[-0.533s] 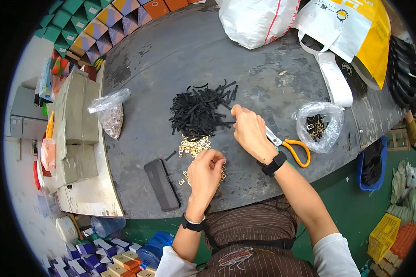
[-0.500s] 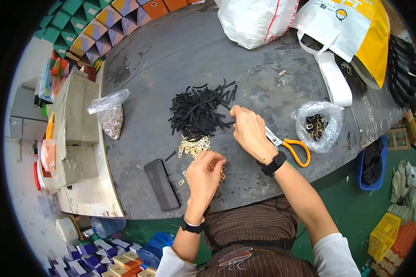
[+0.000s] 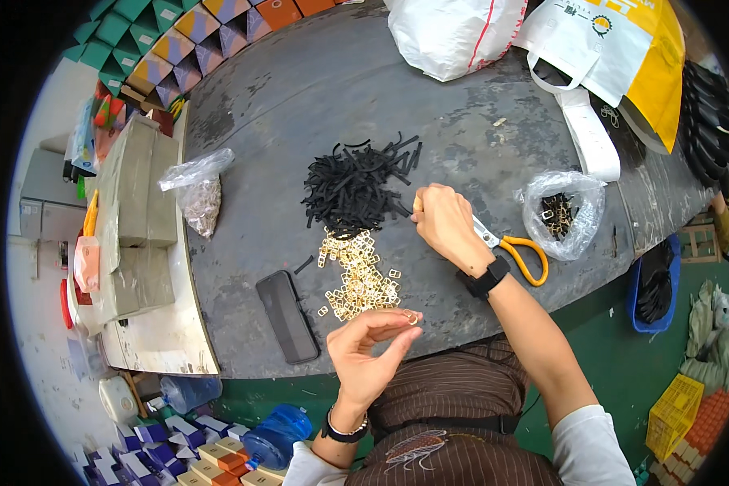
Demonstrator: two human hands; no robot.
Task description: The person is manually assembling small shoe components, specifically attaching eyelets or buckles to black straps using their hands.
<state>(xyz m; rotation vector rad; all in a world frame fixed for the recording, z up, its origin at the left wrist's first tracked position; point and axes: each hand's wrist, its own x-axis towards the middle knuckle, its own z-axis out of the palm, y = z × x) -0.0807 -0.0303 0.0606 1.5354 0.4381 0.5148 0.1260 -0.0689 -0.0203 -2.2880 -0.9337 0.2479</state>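
The person's left hand (image 3: pixel 363 356) has drawn back toward the near edge of the table (image 3: pixel 462 130); a gold slider buckle (image 3: pixel 411 317) now shows between its thumb and fingers, and the buckle heap (image 3: pixel 360 279) lies uncovered

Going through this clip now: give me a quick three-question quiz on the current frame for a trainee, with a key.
1. What does the left grip pinch: (a) scissors, (b) a gold buckle, or (c) a yellow crate?
2. True or false: the black strip pile lies farther from the left grip than the gold buckle pile.
3. Which dark rectangular thing lies on the table, left of the gold buckle pile?

Key: 1. b. 2. True. 3. The phone.
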